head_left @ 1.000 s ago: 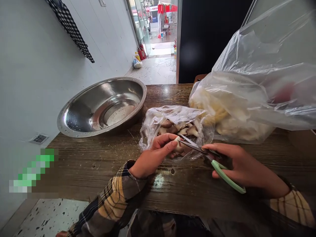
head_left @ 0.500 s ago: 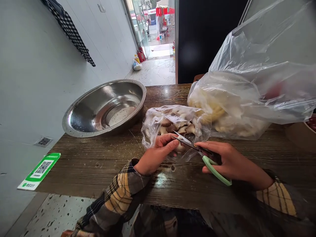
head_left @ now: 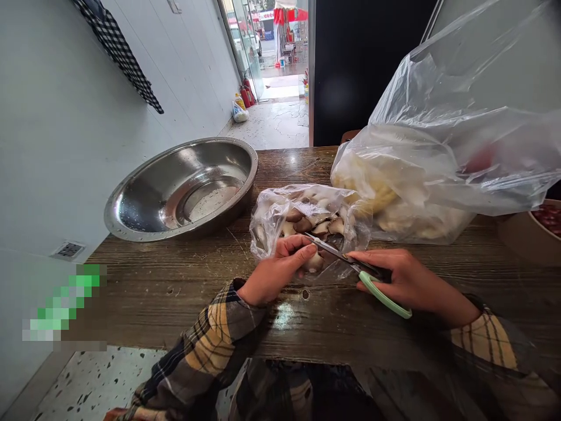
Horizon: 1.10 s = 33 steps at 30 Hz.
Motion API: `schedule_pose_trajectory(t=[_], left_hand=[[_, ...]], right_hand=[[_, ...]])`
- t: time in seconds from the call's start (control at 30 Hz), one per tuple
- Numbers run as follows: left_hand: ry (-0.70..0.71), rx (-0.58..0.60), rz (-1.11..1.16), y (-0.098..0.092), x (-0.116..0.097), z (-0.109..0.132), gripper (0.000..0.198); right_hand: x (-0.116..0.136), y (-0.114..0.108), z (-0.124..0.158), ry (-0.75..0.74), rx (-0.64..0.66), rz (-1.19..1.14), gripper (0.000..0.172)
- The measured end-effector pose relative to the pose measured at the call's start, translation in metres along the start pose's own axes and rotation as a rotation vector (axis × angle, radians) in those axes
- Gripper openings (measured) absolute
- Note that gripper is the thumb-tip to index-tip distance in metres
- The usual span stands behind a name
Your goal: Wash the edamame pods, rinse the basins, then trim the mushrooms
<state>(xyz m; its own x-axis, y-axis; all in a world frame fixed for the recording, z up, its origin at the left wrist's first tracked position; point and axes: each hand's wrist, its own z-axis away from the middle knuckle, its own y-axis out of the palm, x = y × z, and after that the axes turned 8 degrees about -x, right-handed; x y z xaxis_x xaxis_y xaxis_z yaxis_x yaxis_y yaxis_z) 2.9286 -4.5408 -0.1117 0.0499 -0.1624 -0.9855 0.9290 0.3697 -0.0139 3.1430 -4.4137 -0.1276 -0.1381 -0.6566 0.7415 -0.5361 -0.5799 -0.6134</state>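
A clear plastic bag [head_left: 268,216] of brown-capped mushrooms [head_left: 302,224] lies open on the wooden table. At its near edge my left hand [head_left: 280,266] is closed, thumb against fingers, on a pale mushroom [head_left: 314,263] that the fingers partly cover. My right hand [head_left: 401,278] grips a pair of scissors [head_left: 376,292] with light green handles. Their blades point left and reach the fingertips of my left hand, over the bag. The blades lie nearly together.
A large steel basin [head_left: 179,228] with wet sides stands at the left. Behind my right hand a big clear bag [head_left: 403,175] holds pale and yellowish food. A bowl [head_left: 521,237] with dark red contents sits at the right edge of the wooden table [head_left: 175,316].
The scissor blades have closed from a spread position at the left fingertips. Both hands stay nearly in place. The whole view has shifted slightly.
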Motion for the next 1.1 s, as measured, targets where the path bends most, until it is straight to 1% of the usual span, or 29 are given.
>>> schedule_pose_trajectory(t=[0.13, 0.23, 0.33, 0.4, 0.43, 0.5, 0.6, 0.63, 0.67, 0.73, 0.8, 0.83, 0.9, 1.0, 1.07, 1.1], left_hand=[[-0.013, -0.008, 0.013, -0.001, -0.004, 0.0, 0.033], [0.017, -0.035, 0.06, -0.008, -0.01, 0.0, 0.028], [0.06, -0.069, 0.141, -0.018, -0.016, -0.001, 0.023], [0.093, -0.087, 0.113, -0.024, -0.02, -0.001, 0.022], [0.119, -0.1, 0.044, -0.026, -0.021, -0.001, 0.023], [0.195, -0.127, -0.177, -0.029, -0.023, 0.0, 0.022], [0.334, -0.156, -0.519, -0.029, -0.022, 0.0, 0.011], [0.377, -0.147, -0.603, -0.029, -0.021, -0.001, 0.012], [0.415, -0.119, -0.678, -0.029, -0.018, -0.002, 0.018], [0.466, -0.018, -0.816, -0.029, -0.013, -0.004, 0.03], [0.491, 0.084, -0.953, -0.029, -0.007, -0.004, 0.036], [0.5, 0.112, -1.022, -0.028, -0.005, -0.004, 0.037], [0.522, 0.127, -1.148, -0.026, -0.004, -0.002, 0.038], [0.552, 0.136, -1.293, -0.023, -0.007, 0.001, 0.031], [0.585, 0.12, -1.316, -0.023, -0.009, 0.002, 0.023], [0.605, 0.087, -1.296, -0.025, -0.01, 0.001, 0.022]], right_hand=[[-0.002, 0.0, -0.001, 0.039, -0.001, -0.003, 0.04], [-0.005, -0.003, -0.001, 0.099, -0.036, 0.019, 0.042], [-0.008, -0.006, -0.002, 0.155, -0.059, 0.045, 0.05], [-0.009, -0.007, -0.002, 0.155, -0.056, 0.052, 0.057], [-0.009, -0.008, -0.003, 0.148, -0.053, 0.054, 0.059], [-0.01, -0.007, -0.003, 0.14, -0.043, 0.059, 0.061], [-0.011, -0.006, -0.003, 0.138, -0.054, 0.076, 0.058], [-0.011, -0.005, -0.003, 0.134, -0.067, 0.08, 0.057], [-0.011, -0.005, -0.003, 0.132, -0.077, 0.084, 0.056], [-0.011, -0.004, -0.003, 0.13, -0.078, 0.086, 0.056], [-0.009, -0.004, -0.004, 0.133, -0.059, 0.085, 0.055], [-0.008, -0.004, -0.004, 0.134, -0.048, 0.085, 0.055], [-0.007, -0.004, -0.004, 0.135, -0.03, 0.083, 0.055], [-0.006, -0.004, -0.005, 0.139, -0.022, 0.079, 0.055], [-0.007, -0.004, -0.004, 0.144, -0.031, 0.068, 0.056], [-0.007, -0.004, -0.004, 0.149, -0.035, 0.061, 0.056]])
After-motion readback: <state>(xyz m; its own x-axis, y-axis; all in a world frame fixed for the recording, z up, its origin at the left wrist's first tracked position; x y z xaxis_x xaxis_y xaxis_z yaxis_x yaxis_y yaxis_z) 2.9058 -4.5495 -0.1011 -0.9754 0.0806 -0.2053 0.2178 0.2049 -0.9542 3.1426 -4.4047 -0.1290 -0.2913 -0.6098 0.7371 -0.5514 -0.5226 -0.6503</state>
